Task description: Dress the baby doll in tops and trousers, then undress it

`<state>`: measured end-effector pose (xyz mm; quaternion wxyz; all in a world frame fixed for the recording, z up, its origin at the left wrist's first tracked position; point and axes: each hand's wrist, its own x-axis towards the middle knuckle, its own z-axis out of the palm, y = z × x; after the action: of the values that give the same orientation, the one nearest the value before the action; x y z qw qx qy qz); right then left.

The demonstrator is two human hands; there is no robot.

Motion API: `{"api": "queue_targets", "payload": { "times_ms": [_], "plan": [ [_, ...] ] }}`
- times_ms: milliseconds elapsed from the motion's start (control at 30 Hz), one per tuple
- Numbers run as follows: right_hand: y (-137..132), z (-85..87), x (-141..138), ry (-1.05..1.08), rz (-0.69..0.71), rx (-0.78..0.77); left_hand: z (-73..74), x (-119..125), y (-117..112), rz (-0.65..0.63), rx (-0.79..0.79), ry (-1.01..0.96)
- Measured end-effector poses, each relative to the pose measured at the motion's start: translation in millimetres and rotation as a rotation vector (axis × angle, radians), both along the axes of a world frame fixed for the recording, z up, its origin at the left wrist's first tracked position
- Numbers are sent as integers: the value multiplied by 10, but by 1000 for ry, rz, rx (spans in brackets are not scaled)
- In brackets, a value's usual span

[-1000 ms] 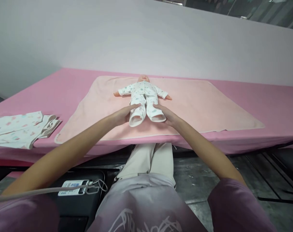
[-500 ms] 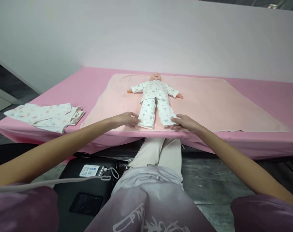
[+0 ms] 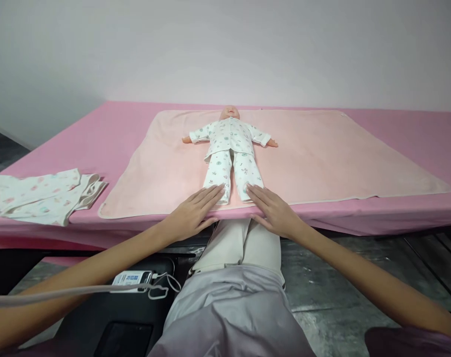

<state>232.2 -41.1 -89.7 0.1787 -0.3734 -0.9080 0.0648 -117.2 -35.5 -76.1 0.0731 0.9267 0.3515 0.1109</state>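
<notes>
Left hand [image 3: 192, 213] and right hand [image 3: 276, 211], flat, apart, equally near, touch trousers [image 3: 244, 171] of a doll [image 3: 230, 135] stretched lengthwise toward upper centre.

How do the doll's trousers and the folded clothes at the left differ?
The trousers are worn on the doll, legs apart; the folded clothes lie in layers, unworn. The left hand and right hand touch the trousers; neither touches the folded clothes. Both are white with small coloured prints.
</notes>
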Motion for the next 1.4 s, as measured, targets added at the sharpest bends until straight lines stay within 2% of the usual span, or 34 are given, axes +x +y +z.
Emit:
{"api": "queue_targets", "payload": {
  "times_ms": [167, 300, 467, 533, 600, 667, 733, 833, 900, 933, 1000, 1100, 1267, 1400],
  "plan": [
    [-14, -85, 13, -44, -36, 127, -60, 20, -5, 28, 242, 69],
    [-56, -93, -57, -64, 49, 208, -118, 102, -31, -46, 415, 125],
    [-177, -99, -63, -73, 143, 178, -216, 72, -169, -114, 370, 80],
    [-190, -21, -31, -31, 151, 168, -152, 23, -216, -138, 348, 10],
    [-107, 130, -19, 77, 161, 146, -4, -9, -170, -181, 311, -108],
    [135, 334, -61, 231, 123, 116, 205, 14, 40, -202, 268, -255],
    [564, 549, -176, 374, 19, 64, 441, 108, 451, -119, 239, -378],
    [1451, 783, -436, 460, -122, -73, 763, 335, 1349, 237, 148, -407],
    [2030, 829, -593, 432, -167, -142, 906, 467, 1961, 433, -54, -423],
    [2267, 820, -647, 410, -199, -156, 950, 510, 2219, 491, -200, -439],
    [2594, 763, -694, 373, -194, -206, 987, 544, 2587, 489, -466, -470],
    [2774, 695, -646, 368, -136, -298, 970, 518, 2797, 369, -636, -437],
    [2881, 780, -540, 342, -11, -500, 890, 481, 2868, 273, -689, -362],
    [2943, 792, -531, 398, 37, -601, 797, 419, 2948, 242, -712, -394]
  ]
}}
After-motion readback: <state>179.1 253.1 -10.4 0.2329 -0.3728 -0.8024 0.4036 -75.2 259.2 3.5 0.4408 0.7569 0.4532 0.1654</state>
